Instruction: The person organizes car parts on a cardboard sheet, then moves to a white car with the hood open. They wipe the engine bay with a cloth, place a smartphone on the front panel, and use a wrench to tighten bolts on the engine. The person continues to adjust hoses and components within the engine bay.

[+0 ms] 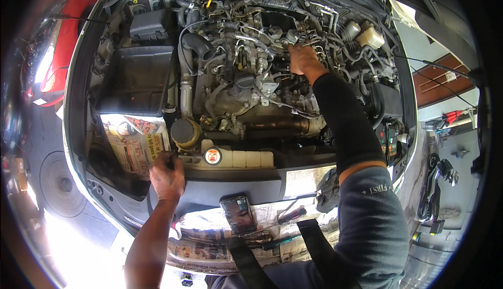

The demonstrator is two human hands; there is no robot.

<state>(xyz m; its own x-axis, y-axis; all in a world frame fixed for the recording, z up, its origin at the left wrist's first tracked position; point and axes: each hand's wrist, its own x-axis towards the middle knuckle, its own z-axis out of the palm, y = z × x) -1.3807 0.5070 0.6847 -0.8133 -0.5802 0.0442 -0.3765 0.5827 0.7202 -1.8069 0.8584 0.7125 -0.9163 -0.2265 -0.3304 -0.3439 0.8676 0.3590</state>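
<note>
The engine bay (251,111) of a car lies open in front of me. My right hand (303,59) reaches deep into the far right half of the engine, in a dark sleeve. Its fingers are curled among metal pipes and fittings; what they grip is hidden. A thin metal rod (311,43) shows just beyond the knuckles. My left hand (167,177) is closed at the front panel (225,188), beside a newspaper sheet (131,145) and below a round dark cap (184,132). I cannot make out anything in it.
A white plastic tank (246,158) with a round cap lies along the front. Newspaper over the front edge carries a phone (237,214), several tools and a dark glove (328,190). An opened air filter box (137,79) is at left. A red vehicle (68,43) stands beyond it.
</note>
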